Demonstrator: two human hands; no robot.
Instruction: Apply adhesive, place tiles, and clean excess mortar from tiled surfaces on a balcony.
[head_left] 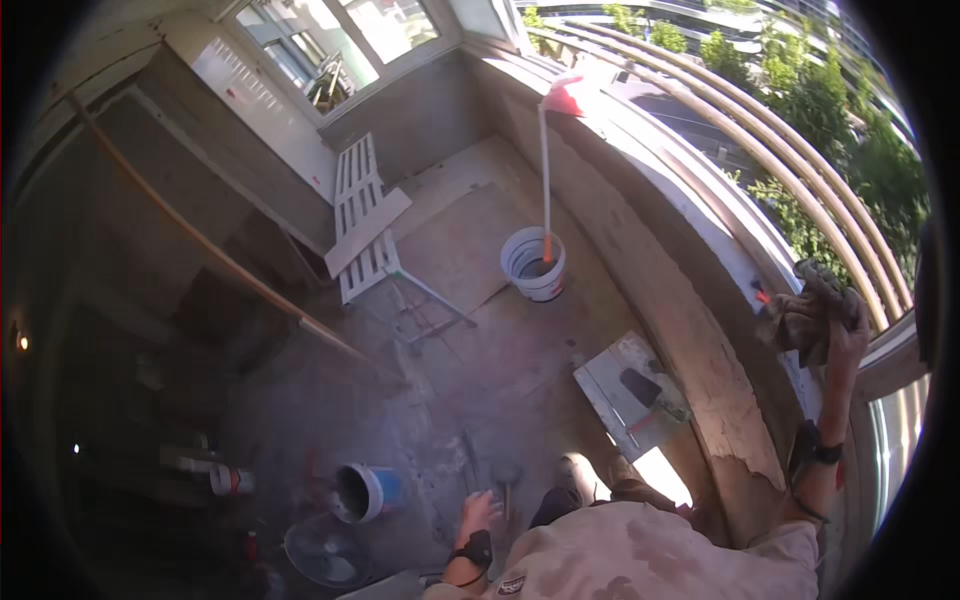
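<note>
My right hand (848, 338) is raised at the window on the right, with its fingers closed round a crumpled grey-brown rag (822, 305). The rag is over the window ledge (705, 200), close to the window frame. A small orange-red thing (762, 297) shows beside the rag; its kind is too small to tell. Low in front of my body, my left hand (480, 512) hangs with its fingers loosely apart, holding nothing that shows. A long-handled tool (508, 488) appears on the floor just right of that hand, too dim to name.
A white bucket (520, 250) holds a white pole (545, 170) with an orange lower end. A board with a trowel (640, 387) lies by the low wall. A slatted white bench (360, 200), a blue-white bucket (380, 490) and a fan-like round thing (328, 552) stand left.
</note>
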